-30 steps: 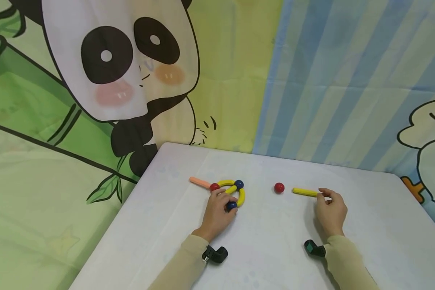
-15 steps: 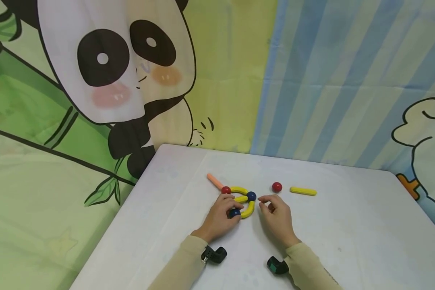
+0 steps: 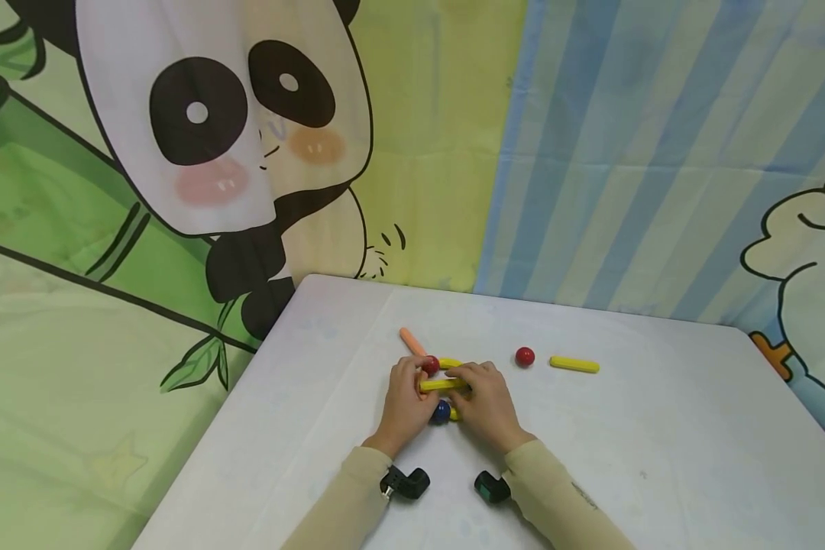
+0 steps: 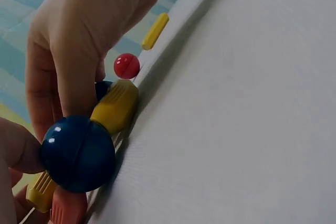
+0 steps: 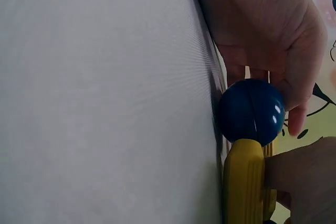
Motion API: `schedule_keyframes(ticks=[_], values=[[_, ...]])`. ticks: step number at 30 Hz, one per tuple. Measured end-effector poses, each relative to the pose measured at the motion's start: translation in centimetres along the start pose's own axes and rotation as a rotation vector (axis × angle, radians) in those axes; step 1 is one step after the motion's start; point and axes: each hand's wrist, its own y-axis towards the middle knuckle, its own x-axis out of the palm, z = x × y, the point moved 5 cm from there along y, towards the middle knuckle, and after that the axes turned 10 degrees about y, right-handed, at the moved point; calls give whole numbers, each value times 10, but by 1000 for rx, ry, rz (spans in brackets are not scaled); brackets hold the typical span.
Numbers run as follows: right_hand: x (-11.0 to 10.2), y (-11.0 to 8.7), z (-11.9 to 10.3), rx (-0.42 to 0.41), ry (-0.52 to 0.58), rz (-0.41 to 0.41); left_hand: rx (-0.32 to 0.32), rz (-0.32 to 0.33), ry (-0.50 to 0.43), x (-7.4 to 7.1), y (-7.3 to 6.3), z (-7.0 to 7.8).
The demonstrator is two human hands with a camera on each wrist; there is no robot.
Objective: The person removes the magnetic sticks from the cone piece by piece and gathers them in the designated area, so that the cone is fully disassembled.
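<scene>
Both hands are close together over a ball-and-stick frame of toy magnetic pieces. It has a red ball (image 3: 431, 365), an orange stick (image 3: 412, 341) jutting to the far left, a curved yellow stick (image 3: 449, 363) and a near blue ball (image 3: 441, 412). My left hand (image 3: 400, 405) holds the frame's left side, its thumb against the blue ball (image 4: 79, 153) in the left wrist view. With thumb and fingertips, my right hand (image 3: 490, 405) pinches the right end of a straight yellow stick (image 3: 438, 385). That hand hides the far blue ball in the head view.
A loose red ball (image 3: 525, 357) and a loose yellow stick (image 3: 574, 364) lie to the right on the white table (image 3: 660, 428). Behind the table hangs a printed cloth (image 3: 433, 153) with a panda.
My right hand has let go of the loose yellow stick at the right and moved left to the frame. The frame has shifted slightly right and nearer, its orange stick turned steeper.
</scene>
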Motion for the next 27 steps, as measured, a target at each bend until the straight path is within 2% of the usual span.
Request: schedule_keyframes(ticks=[5,10,16,23,27], values=[[5,4,-1,3,-64,-44,-83,-41,-24,2,-1,-2],[0,3,5,78,47,-12,-116,-45,2,3,-2,-5],[-20,-3,13,161,201,96,-169,-17,25,3,-1,-10],[-48,-13,28,216,220,239,-225,26,31,-1,1,-12],[-59,-22,37,227,231,268,-266,25,37,-2,2,-13]])
